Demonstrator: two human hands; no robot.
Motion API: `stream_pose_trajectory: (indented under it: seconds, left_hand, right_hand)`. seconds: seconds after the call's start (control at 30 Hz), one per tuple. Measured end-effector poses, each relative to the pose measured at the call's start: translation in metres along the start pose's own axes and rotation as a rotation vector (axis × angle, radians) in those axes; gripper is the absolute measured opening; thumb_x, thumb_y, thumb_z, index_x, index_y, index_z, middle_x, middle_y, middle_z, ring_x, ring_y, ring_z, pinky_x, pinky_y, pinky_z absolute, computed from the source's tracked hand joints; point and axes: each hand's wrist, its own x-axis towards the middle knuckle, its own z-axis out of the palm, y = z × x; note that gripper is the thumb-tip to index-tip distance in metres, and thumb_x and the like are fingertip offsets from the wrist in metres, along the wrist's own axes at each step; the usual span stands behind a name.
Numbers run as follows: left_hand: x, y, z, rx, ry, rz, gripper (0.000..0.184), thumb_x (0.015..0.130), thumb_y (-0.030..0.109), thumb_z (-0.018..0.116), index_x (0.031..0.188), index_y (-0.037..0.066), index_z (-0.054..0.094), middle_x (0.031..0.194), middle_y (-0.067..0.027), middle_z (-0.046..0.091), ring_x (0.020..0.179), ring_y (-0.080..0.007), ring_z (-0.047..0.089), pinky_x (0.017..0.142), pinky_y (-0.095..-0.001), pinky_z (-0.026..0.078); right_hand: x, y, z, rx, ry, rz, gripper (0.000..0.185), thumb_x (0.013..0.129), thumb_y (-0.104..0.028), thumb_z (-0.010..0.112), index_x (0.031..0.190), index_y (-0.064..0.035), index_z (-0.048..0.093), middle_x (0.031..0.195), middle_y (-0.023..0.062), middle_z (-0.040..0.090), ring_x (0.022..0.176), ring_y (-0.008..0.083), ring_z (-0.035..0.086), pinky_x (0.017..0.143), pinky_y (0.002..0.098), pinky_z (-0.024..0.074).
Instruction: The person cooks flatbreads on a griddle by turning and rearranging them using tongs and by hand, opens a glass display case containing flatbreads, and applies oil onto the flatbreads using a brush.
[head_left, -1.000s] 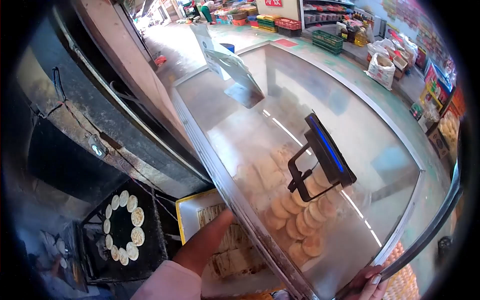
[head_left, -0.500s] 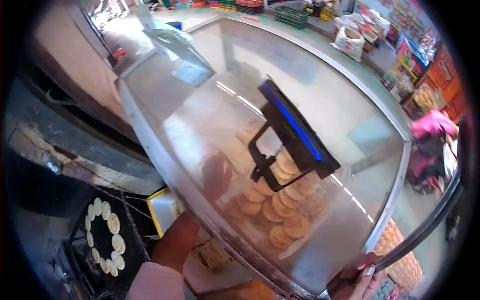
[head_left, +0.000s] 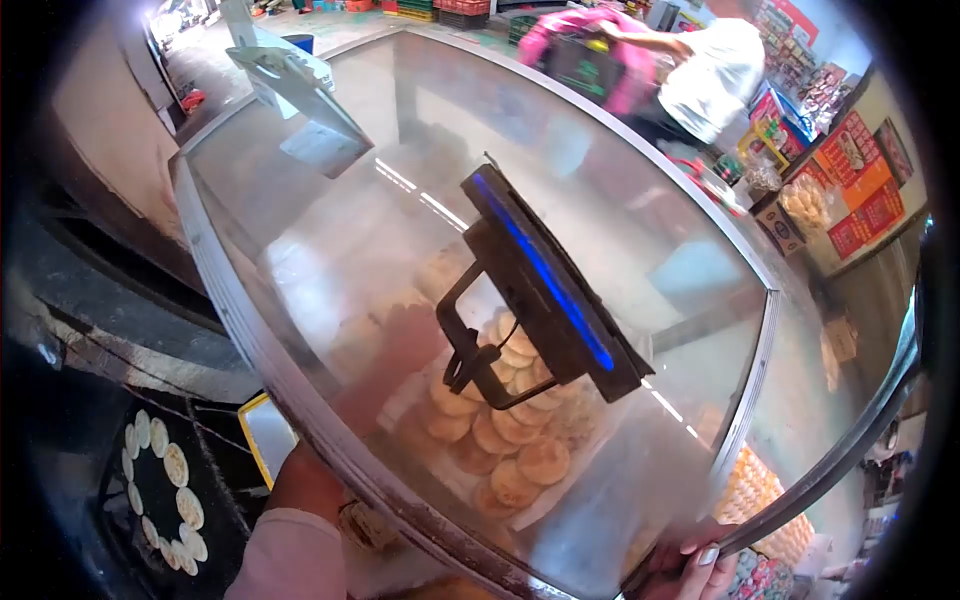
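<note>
My left arm reaches into a glass display case (head_left: 225, 290) from its near side. Through the cloudy glass my left hand (head_left: 405, 335) is a reddish blur beside a pile of round flatbreads (head_left: 515, 455); its fingers are not clear. My right hand (head_left: 695, 572) is closed at the case's lower right corner, near the end of a dark curved bar (head_left: 835, 470). What its fingers grip is hidden. A dark lamp-like fixture (head_left: 545, 280) with a blue strip and a bracket is at the glass above the breads.
At lower left, a black griddle (head_left: 165, 500) carries a ring of pale dough rounds (head_left: 176, 465). A yellow-rimmed tray (head_left: 265, 440) is beside my left arm. Beyond the case, a person in a white top (head_left: 715, 75) is by a pink item (head_left: 630, 75). Stacked crates (head_left: 463, 13) stand behind.
My view has turned right, so the case appears further left. My left hand has moved further into the case. The person with the pink item has moved behind the case.
</note>
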Motion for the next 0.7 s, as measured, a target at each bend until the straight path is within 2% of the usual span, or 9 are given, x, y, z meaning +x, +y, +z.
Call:
stream_pose_trajectory:
  seconds: [0.1, 0.17, 0.2, 0.37, 0.47, 0.5, 0.63, 0.67, 0.7]
  left_hand:
    - [0.029, 0.003, -0.004, -0.061, 0.396, -0.044, 0.026, 0.086, 0.029, 0.057, 0.105, 0.011, 0.060, 0.103, -0.0104, 0.061, 0.094, -0.0306, 0.059, 0.079, -0.0442, 0.044]
    - [0.064, -0.006, 0.015, 0.103, 0.507, -0.207, 0.031, 0.088, 0.032, 0.056, 0.112, 0.012, 0.057, 0.105, -0.0096, 0.061, 0.096, -0.0301, 0.060, 0.081, -0.0442, 0.044]
    - [0.090, -0.021, 0.049, 0.170, 0.454, -0.358, 0.034, 0.089, 0.033, 0.056, 0.115, 0.012, 0.055, 0.105, -0.0097, 0.061, 0.097, -0.0304, 0.060, 0.083, -0.0443, 0.045]
    - [0.111, -0.019, 0.055, 0.001, 0.279, -0.495, 0.040, 0.091, 0.037, 0.056, 0.120, 0.010, 0.054, 0.113, -0.0153, 0.061, 0.107, -0.0323, 0.059, 0.091, -0.0448, 0.045]
    - [0.121, -0.028, 0.062, -0.317, 0.442, -0.502, 0.035, 0.092, 0.034, 0.055, 0.115, 0.008, 0.056, 0.111, -0.0149, 0.060, 0.106, -0.0319, 0.059, 0.089, -0.0414, 0.046]
    - [0.115, -0.033, 0.056, -0.313, 0.495, -0.296, 0.031, 0.090, 0.030, 0.057, 0.111, 0.007, 0.058, 0.108, -0.0143, 0.060, 0.101, -0.0327, 0.059, 0.085, -0.0413, 0.046]
    - [0.056, -0.032, -0.031, -0.172, 0.598, 0.239, 0.024, 0.080, 0.016, 0.058, 0.102, 0.008, 0.061, 0.099, -0.0128, 0.059, 0.093, -0.0346, 0.058, 0.080, -0.0439, 0.046]
    - [0.046, -0.042, -0.028, -0.164, 0.593, 0.235, 0.024, 0.080, 0.016, 0.058, 0.102, 0.008, 0.061, 0.099, -0.0128, 0.059, 0.093, -0.0346, 0.058, 0.080, -0.0439, 0.046]
    - [0.034, -0.059, -0.025, -0.133, 0.435, 0.245, 0.025, 0.077, 0.014, 0.058, 0.101, 0.010, 0.061, 0.098, -0.0116, 0.060, 0.093, -0.0341, 0.058, 0.079, -0.0436, 0.046]
  right_hand:
    - [0.000, 0.003, -0.004, -0.066, -0.003, -0.017, 0.024, 0.102, -0.026, 0.045, 0.094, -0.0048, 0.051, 0.071, 0.0048, 0.045, 0.061, 0.0140, 0.041, 0.055, 0.0285, 0.0341]
    - [0.000, 0.005, -0.005, -0.102, -0.013, -0.034, 0.024, 0.102, -0.026, 0.046, 0.094, -0.0047, 0.051, 0.071, 0.0048, 0.045, 0.060, 0.0139, 0.040, 0.054, 0.0287, 0.0344]
    - [0.000, 0.007, -0.004, -0.104, -0.004, -0.061, 0.024, 0.103, -0.027, 0.046, 0.094, -0.0046, 0.051, 0.071, 0.0048, 0.045, 0.059, 0.0139, 0.040, 0.054, 0.0287, 0.0346]
    - [0.000, 0.007, -0.002, -0.128, -0.011, -0.075, 0.025, 0.103, -0.027, 0.046, 0.094, -0.0046, 0.051, 0.069, 0.0045, 0.046, 0.058, 0.0138, 0.042, 0.054, 0.0284, 0.0355]
    - [0.001, 0.003, 0.004, -0.118, -0.006, -0.059, 0.026, 0.103, -0.029, 0.046, 0.093, -0.0048, 0.051, 0.068, 0.0044, 0.046, 0.058, 0.0135, 0.042, 0.054, 0.0279, 0.0352]
    - [0.004, 0.000, 0.007, -0.110, -0.007, -0.052, 0.026, 0.103, -0.029, 0.046, 0.093, -0.0048, 0.051, 0.068, 0.0044, 0.046, 0.058, 0.0135, 0.042, 0.054, 0.0279, 0.0352]
    - [0.004, 0.001, 0.003, -0.114, -0.045, -0.059, 0.029, 0.103, -0.031, 0.046, 0.092, -0.0043, 0.051, 0.066, 0.0048, 0.045, 0.055, 0.0130, 0.040, 0.051, 0.0273, 0.0321]
    - [0.003, 0.002, 0.001, -0.105, -0.036, -0.058, 0.029, 0.103, -0.031, 0.047, 0.092, -0.0042, 0.051, 0.065, 0.0049, 0.045, 0.054, 0.0129, 0.040, 0.050, 0.0274, 0.0314]
    - [0.002, 0.004, 0.001, -0.095, -0.027, -0.058, 0.029, 0.103, -0.031, 0.047, 0.091, -0.0041, 0.051, 0.064, 0.0049, 0.044, 0.054, 0.0129, 0.039, 0.050, 0.0275, 0.0306]
